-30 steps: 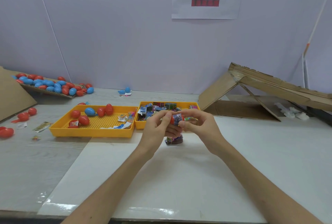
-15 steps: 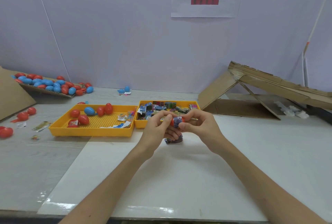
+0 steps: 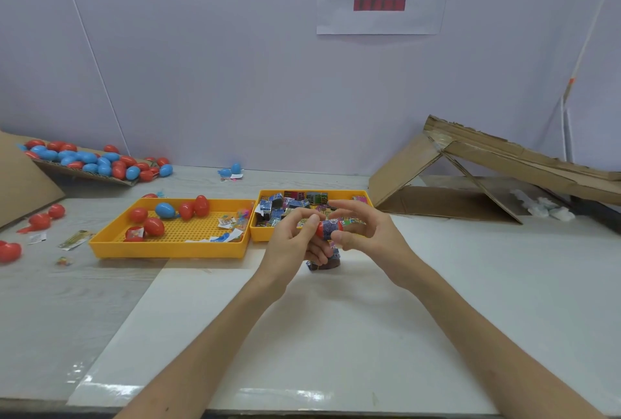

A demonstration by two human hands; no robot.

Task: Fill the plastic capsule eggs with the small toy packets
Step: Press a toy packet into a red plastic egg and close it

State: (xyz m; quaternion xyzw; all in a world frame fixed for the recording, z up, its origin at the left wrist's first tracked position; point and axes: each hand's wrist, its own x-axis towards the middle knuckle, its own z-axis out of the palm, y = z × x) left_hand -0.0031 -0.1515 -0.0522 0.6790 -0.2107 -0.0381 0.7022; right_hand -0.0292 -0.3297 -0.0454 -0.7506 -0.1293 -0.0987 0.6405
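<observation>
Far to the left of my left hand, a heap of glossy red and blue eggs (image 3: 90, 159) lies on a sloped sheet of brown cardboard (image 3: 20, 180). Nearer, just left of this hand, stands a yellow plastic tray (image 3: 168, 250) with a perforated floor. It holds some smooth oval eggs (image 3: 154, 226) and a few scraps of paper.

Behind both hands there is a second yellow tray (image 3: 260, 233), full of small printed toy packets (image 3: 285, 205), crumpled and shiny.

My left hand (image 3: 292, 243) is raised over the smooth white board (image 3: 302, 334), forearm slanting in from below. Its thumb and curled fingers grip the left end of the red capsule egg (image 3: 327, 229). The egg lies sideways between my two hands, and a blue printed packet shows at its middle.

My right hand (image 3: 366, 233) pinches the right end between the thumb and bent fingers, with the forefinger lifted above.

Under the hands, a small dark object (image 3: 327, 264) sits on the board. I cannot tell what it is.

Right of my right hand, rough torn cardboard (image 3: 470, 183) leans like a tent.
</observation>
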